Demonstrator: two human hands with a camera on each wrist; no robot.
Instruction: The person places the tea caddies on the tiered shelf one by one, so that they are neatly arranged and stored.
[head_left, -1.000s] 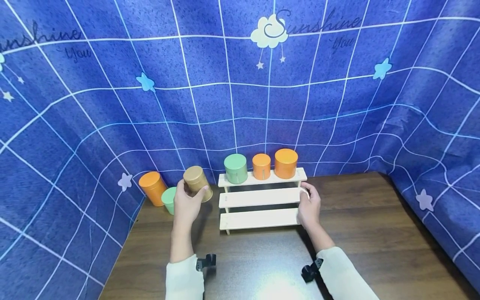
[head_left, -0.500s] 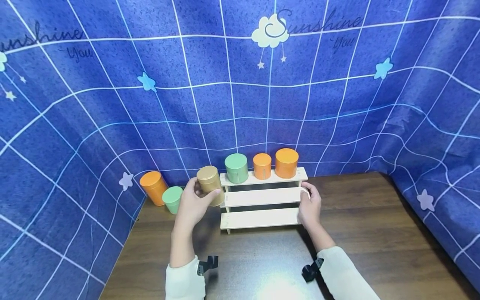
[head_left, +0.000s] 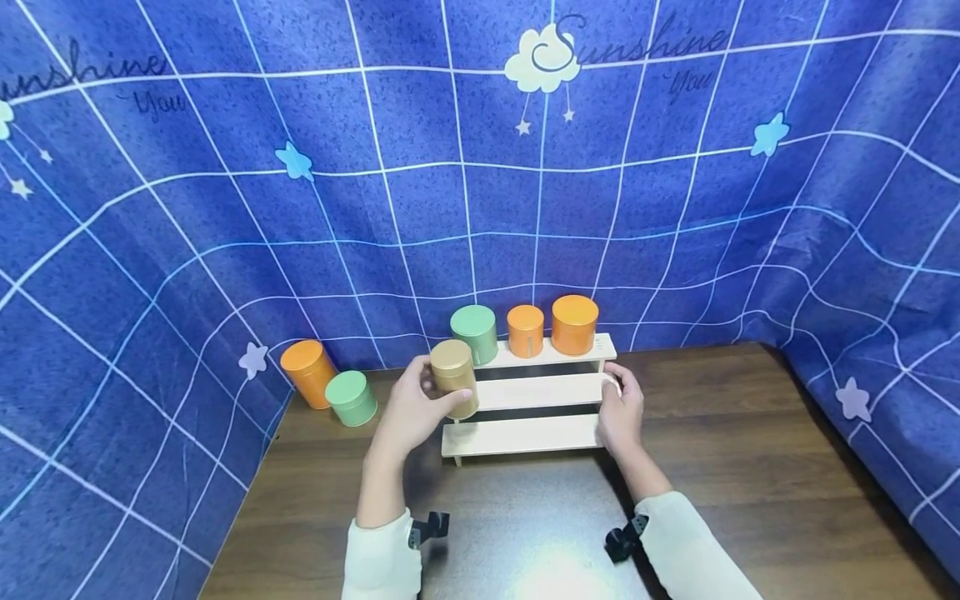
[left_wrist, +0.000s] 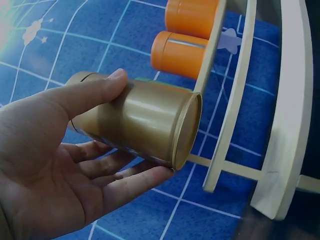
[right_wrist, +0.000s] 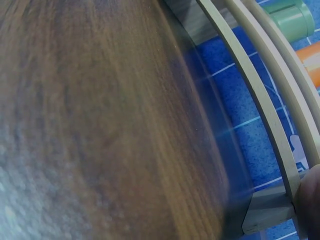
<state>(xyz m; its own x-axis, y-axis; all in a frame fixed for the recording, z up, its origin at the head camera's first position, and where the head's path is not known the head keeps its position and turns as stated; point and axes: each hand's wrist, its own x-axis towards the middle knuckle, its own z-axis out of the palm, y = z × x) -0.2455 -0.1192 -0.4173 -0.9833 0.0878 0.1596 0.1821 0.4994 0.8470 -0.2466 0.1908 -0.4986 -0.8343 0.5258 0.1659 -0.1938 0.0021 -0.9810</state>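
Left hand [head_left: 415, 410] grips the gold tin [head_left: 454, 377], thumb on the near side and fingers wrapped round the far side. In the left wrist view the thumb lies along the tin's wall and the fingers cup it from below. The tin is upright, held at the left end of the three-step wooden rack [head_left: 525, 435], about level with the middle step; can't tell whether its base touches a step.

Right hand [head_left: 620, 411] grips the right end of the rack, fingers curled over the end of the middle step, thumb side toward the lower step. The right wrist view shows only a fingertip at the rack's end bracket, plus the table [right_wrist: 90, 125].

Beyond the left hand, on the top step: green tin [head_left: 474, 333] just behind the gold one, then a small orange tin [head_left: 525, 330] and a larger orange tin [head_left: 575, 323] toward the right hand. All three upright, near each other, not touching.

Left of the left hand, on the table against the blue cloth backdrop [head_left: 480, 167]: a small green tin [head_left: 351, 397] and an orange tin [head_left: 308, 372] just beside each other, well apart from the rack.
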